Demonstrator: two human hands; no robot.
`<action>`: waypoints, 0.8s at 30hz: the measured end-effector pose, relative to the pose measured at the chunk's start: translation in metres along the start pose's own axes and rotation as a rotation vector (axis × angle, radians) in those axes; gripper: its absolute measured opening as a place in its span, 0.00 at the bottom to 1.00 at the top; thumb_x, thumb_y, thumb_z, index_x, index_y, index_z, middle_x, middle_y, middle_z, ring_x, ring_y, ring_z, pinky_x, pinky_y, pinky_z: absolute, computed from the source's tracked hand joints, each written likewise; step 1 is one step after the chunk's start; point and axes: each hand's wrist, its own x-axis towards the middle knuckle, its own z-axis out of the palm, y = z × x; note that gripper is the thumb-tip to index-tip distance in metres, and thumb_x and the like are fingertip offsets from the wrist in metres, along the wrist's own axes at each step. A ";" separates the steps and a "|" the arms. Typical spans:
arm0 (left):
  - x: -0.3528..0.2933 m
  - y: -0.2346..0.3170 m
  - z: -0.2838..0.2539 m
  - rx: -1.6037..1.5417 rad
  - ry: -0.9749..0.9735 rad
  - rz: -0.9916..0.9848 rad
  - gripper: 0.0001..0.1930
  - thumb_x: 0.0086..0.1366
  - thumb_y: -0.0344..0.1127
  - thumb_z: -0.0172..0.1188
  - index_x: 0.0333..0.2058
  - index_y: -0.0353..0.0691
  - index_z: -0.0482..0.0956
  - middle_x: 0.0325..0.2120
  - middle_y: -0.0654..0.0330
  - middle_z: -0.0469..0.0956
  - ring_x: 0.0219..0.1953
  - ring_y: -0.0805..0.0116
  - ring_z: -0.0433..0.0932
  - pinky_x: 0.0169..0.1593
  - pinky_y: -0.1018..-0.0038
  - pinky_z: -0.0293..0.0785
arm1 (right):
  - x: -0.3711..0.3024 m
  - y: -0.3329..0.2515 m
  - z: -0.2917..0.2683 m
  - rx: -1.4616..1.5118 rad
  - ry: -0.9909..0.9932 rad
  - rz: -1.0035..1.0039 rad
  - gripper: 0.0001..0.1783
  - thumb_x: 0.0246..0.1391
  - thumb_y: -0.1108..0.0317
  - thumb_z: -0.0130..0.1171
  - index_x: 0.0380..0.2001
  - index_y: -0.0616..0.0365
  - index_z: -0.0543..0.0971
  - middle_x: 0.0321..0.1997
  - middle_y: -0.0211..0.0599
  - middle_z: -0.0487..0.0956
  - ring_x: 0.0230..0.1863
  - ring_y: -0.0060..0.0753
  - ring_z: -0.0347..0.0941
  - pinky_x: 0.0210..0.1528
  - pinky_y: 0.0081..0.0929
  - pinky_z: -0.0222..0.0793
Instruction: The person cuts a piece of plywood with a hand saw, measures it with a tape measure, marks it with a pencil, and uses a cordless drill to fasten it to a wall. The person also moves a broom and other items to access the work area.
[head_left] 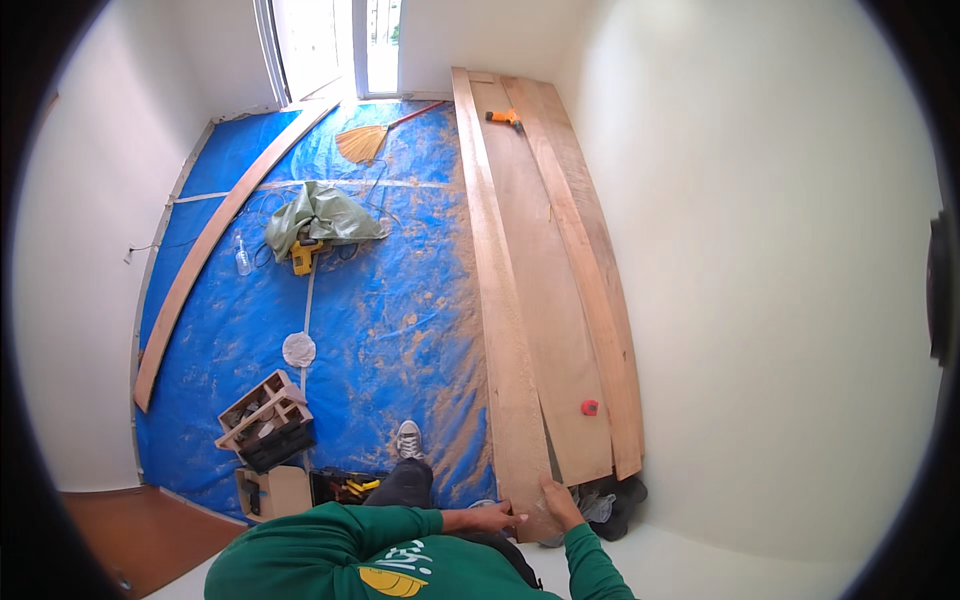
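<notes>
A long, narrow wooden board point(506, 325) runs from near my body toward the far wall, its near end between my hands. My left hand point(494, 517) holds the board's left edge at that end, fingers closed against it. On the opposite edge, my right hand point(560, 506) grips the board near the corner, its fingers partly hidden. Under and beside this board lie a wide plywood sheet point(572, 340) and another long plank point(590, 300). A red tape measure point(589, 408) rests on the plywood, and an orange cordless drill point(503, 119) lies at its far end.
Sawdust covers parts of the blue tarp point(400, 300). On it are a broom point(362, 143), a yellow power tool point(303, 258) under a green cover point(322, 213), a bottle point(243, 256), a wooden tool tote point(262, 415) and a left-hand plank point(215, 235). A wall point(750, 280) borders the right.
</notes>
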 end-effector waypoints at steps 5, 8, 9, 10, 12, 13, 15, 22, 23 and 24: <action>-0.052 0.089 -0.057 0.237 -0.197 0.007 0.50 0.78 0.74 0.46 0.80 0.39 0.51 0.74 0.42 0.65 0.72 0.45 0.71 0.70 0.51 0.74 | -0.057 -0.081 -0.047 -0.237 0.225 -0.050 0.39 0.74 0.38 0.51 0.46 0.72 0.85 0.43 0.68 0.86 0.48 0.67 0.84 0.54 0.49 0.76; -0.066 0.149 -0.127 -0.294 0.116 0.187 0.60 0.71 0.82 0.47 0.83 0.45 0.34 0.79 0.34 0.53 0.79 0.30 0.54 0.80 0.42 0.54 | -0.089 -0.123 -0.069 -0.320 0.345 -0.080 0.38 0.74 0.39 0.52 0.41 0.73 0.85 0.38 0.69 0.85 0.44 0.74 0.83 0.49 0.52 0.76; -0.067 0.174 -0.152 -0.357 0.206 0.314 0.63 0.68 0.84 0.49 0.83 0.47 0.31 0.79 0.35 0.53 0.80 0.30 0.52 0.80 0.41 0.52 | -0.099 -0.133 -0.074 -0.314 0.385 -0.114 0.38 0.74 0.40 0.52 0.40 0.73 0.85 0.37 0.69 0.85 0.43 0.75 0.83 0.47 0.53 0.77; -0.065 0.203 -0.175 -0.445 0.280 0.372 0.64 0.67 0.84 0.52 0.83 0.48 0.35 0.79 0.37 0.54 0.78 0.33 0.59 0.78 0.39 0.57 | -0.106 -0.140 -0.078 -0.284 0.440 -0.216 0.37 0.75 0.40 0.52 0.39 0.73 0.85 0.36 0.69 0.85 0.41 0.76 0.82 0.45 0.55 0.77; -0.052 0.262 -0.212 -0.613 0.292 0.464 0.57 0.69 0.81 0.54 0.81 0.45 0.50 0.76 0.42 0.63 0.74 0.41 0.69 0.75 0.43 0.67 | -0.116 -0.149 -0.083 -0.292 0.394 -0.109 0.37 0.75 0.41 0.51 0.36 0.72 0.85 0.34 0.68 0.84 0.40 0.75 0.83 0.43 0.57 0.76; -0.042 0.292 -0.228 -0.673 0.335 0.496 0.52 0.71 0.77 0.55 0.79 0.44 0.56 0.74 0.44 0.67 0.72 0.44 0.71 0.73 0.45 0.69 | -0.118 -0.150 -0.087 -0.309 0.358 -0.017 0.37 0.75 0.41 0.51 0.35 0.71 0.85 0.33 0.68 0.84 0.40 0.75 0.83 0.42 0.58 0.75; -0.016 0.342 -0.249 -0.793 0.404 0.563 0.44 0.74 0.71 0.57 0.74 0.43 0.66 0.70 0.48 0.74 0.68 0.51 0.77 0.70 0.49 0.75 | -0.117 -0.151 -0.102 -0.340 0.478 -0.149 0.38 0.76 0.42 0.50 0.32 0.70 0.86 0.32 0.67 0.83 0.39 0.74 0.82 0.40 0.59 0.75; 0.063 0.360 -0.227 -0.806 0.595 0.478 0.29 0.81 0.53 0.59 0.69 0.40 0.73 0.64 0.55 0.80 0.63 0.54 0.81 0.66 0.54 0.81 | -0.087 -0.150 -0.211 -0.494 0.501 -0.115 0.36 0.76 0.44 0.48 0.32 0.70 0.85 0.32 0.66 0.83 0.38 0.73 0.83 0.39 0.60 0.75; 0.071 0.359 -0.224 -0.839 0.582 0.478 0.29 0.81 0.53 0.59 0.69 0.40 0.73 0.64 0.55 0.80 0.63 0.54 0.81 0.66 0.54 0.81 | -0.083 -0.151 -0.224 -0.422 0.481 -0.146 0.35 0.77 0.46 0.48 0.31 0.71 0.82 0.28 0.68 0.79 0.33 0.75 0.78 0.35 0.59 0.69; 0.078 0.360 -0.222 -0.871 0.595 0.480 0.28 0.81 0.53 0.59 0.69 0.40 0.73 0.65 0.55 0.80 0.64 0.54 0.81 0.66 0.54 0.81 | -0.079 -0.152 -0.238 -0.436 0.464 -0.129 0.35 0.77 0.46 0.49 0.31 0.71 0.82 0.28 0.68 0.79 0.33 0.75 0.78 0.35 0.59 0.69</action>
